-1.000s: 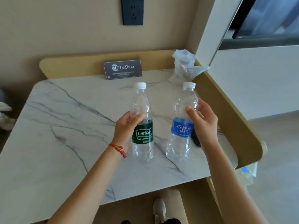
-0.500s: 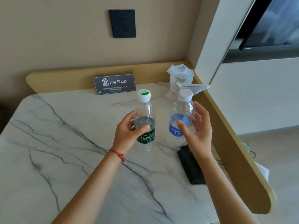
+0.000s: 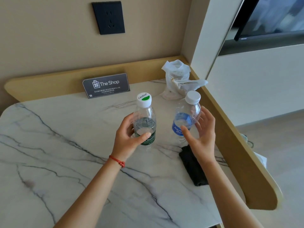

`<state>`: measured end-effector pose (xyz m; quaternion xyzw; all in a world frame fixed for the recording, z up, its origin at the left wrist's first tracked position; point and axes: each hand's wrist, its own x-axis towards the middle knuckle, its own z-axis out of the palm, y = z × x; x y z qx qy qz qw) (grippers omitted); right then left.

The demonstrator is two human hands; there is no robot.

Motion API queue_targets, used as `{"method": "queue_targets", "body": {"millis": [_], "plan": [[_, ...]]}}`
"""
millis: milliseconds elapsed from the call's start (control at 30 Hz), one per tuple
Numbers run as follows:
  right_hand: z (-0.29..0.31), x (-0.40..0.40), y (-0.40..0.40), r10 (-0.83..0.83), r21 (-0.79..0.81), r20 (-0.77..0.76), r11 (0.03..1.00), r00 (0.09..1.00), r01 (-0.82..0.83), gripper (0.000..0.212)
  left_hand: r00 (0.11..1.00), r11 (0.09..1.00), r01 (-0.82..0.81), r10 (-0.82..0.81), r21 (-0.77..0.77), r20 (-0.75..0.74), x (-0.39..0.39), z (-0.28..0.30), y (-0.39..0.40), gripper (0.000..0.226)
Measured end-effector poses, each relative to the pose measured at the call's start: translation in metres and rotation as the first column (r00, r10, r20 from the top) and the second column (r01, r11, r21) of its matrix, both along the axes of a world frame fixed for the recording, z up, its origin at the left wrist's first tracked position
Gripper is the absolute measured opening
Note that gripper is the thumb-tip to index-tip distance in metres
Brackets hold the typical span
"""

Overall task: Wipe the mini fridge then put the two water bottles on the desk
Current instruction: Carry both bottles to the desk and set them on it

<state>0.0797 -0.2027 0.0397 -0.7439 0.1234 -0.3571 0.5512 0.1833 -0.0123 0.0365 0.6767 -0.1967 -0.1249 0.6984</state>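
Right hand [image 3: 199,137] since opened, fingers spread off blue bottle [image 3: 184,124]; left hand [image 3: 130,137] fingers wrap green bottle [image 3: 145,124], steadying it, frame centre, on surface [image 3: 57,153].

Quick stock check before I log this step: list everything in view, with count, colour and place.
green-label bottle: 1, clear, white cap, upright mid-desk
blue-label bottle: 1, clear, white cap, right of the green one
desk: 1, white marble, tan raised edge
sign: 1, dark grey, leaning on back edge
plastic bag: 1, white, crumpled, back right corner
cloth: 1, black, desk's right side
wall socket: 1, black, above desk
screen: 1, dark frame, upper right
bracelet: 1, red, left wrist
left hand: wrapped around green-label bottle
right hand: open beside blue-label bottle
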Motion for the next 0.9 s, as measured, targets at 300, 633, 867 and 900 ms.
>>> {"method": "queue_targets", "body": {"millis": [300, 633, 867, 900], "plan": [[-0.014, -0.003, 0.003, 0.010, -0.035, -0.157, 0.999, 0.987, -0.016, 0.085, 1.000, 0.998, -0.013, 0.012, 0.059, 0.010, -0.007, -0.014, 0.003, 0.066], [-0.023, 0.008, -0.008, -0.031, -0.055, -0.262, 0.998, 0.965, 0.017, 0.056, 0.998, 0.992, -0.063, 0.059, 0.106, 0.035, 0.007, -0.023, -0.016, 0.064], [-0.021, 0.038, -0.030, -0.087, -0.066, -0.255, 0.995, 0.963, 0.072, 0.057, 0.994, 0.987, -0.101, 0.094, 0.126, 0.054, 0.040, -0.021, -0.065, 0.060], [-0.021, 0.043, -0.034, -0.092, -0.070, -0.252, 0.995, 0.963, 0.077, 0.057, 0.994, 0.987, -0.102, 0.096, 0.128, 0.057, 0.044, -0.021, -0.072, 0.060]]}}
